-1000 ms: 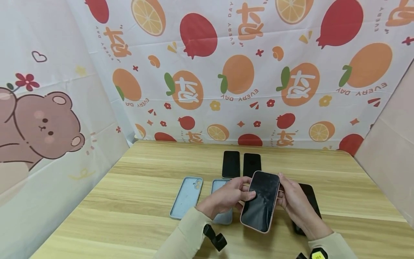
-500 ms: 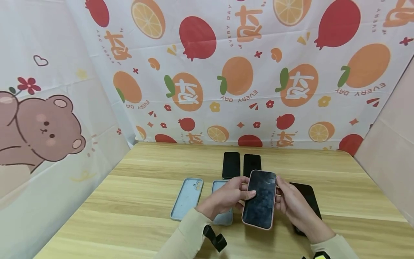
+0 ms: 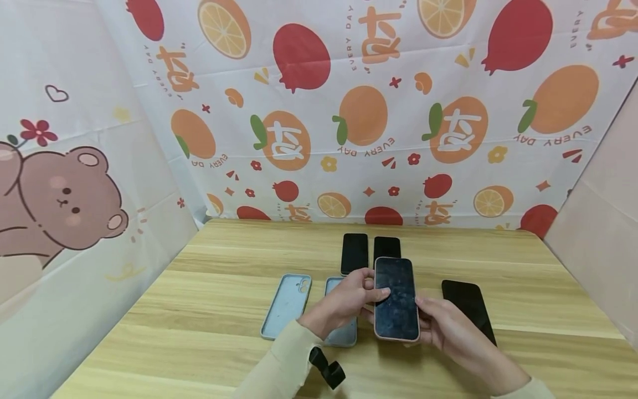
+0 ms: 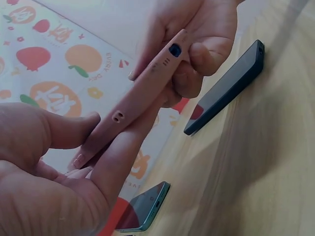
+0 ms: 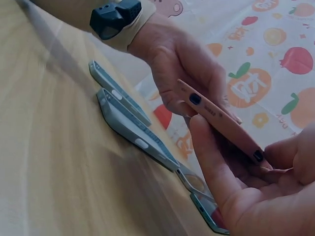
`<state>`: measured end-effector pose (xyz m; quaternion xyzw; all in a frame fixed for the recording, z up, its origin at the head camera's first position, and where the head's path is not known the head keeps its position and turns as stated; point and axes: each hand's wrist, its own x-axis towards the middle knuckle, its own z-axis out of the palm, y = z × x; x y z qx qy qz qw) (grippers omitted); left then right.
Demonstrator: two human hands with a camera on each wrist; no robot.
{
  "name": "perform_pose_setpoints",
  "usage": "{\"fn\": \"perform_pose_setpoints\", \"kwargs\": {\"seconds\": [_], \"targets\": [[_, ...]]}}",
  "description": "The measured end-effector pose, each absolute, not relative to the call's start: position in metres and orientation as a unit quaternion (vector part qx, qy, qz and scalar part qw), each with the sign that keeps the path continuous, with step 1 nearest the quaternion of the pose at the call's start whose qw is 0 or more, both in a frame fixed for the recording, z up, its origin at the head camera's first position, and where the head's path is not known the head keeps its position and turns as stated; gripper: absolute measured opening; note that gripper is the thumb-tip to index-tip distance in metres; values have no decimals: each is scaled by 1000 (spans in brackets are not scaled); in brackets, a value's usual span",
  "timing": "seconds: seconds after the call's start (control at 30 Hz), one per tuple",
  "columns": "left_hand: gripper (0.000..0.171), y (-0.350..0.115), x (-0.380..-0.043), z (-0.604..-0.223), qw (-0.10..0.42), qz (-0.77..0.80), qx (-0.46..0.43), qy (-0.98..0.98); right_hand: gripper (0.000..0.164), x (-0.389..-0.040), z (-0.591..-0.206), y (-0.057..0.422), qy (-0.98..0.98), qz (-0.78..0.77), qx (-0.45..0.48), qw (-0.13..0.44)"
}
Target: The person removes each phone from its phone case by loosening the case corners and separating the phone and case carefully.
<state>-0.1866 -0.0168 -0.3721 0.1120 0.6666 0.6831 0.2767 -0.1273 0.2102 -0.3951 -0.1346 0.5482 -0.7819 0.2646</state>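
Observation:
A black-screened phone (image 3: pixel 397 313) in a pink case (image 4: pixel 142 93) is held up over the table between both hands, screen toward the head camera. My left hand (image 3: pixel 349 299) grips its left side, thumb lying on the screen's edge and fingers behind. On the lower right side, my right hand (image 3: pixel 446 327) holds the case with the thumb at the edge and fingers underneath. The pink case's rim shows button and port cutouts in both wrist views. Below the left hand lies a light blue phone case (image 3: pixel 343 336), partly hidden by that hand.
Another light blue phone case (image 3: pixel 286 306) lies further left, inside facing up. Two dark phones, one at the back (image 3: pixel 355 252) and one beside it (image 3: pixel 387 247), lie behind the held phone. A larger black phone (image 3: pixel 468 305) is partly covered by the right forearm.
The held phone has shifted left and slightly up, turning from a slant to nearly straight. My right hand has slid from its upper right edge down toward the lower right corner.

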Motion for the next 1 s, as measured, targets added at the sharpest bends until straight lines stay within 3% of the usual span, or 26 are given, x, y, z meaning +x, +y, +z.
{"fn": "perform_pose_setpoints", "kwargs": {"seconds": [0.13,0.27,0.63,1.0], "targets": [[36,-19,-186,-373,271,695,104,658,47,-124,-396,211,534,-790,-125,273],[39,-22,-185,-374,279,703,104,646,56,-121,-397,212,537,-790,-114,273],[38,-22,-185,-374,285,718,111,626,70,-118,-396,214,528,-784,-176,274],[36,-22,-185,-372,295,737,109,598,52,-122,-408,213,466,-794,-322,222]]}}
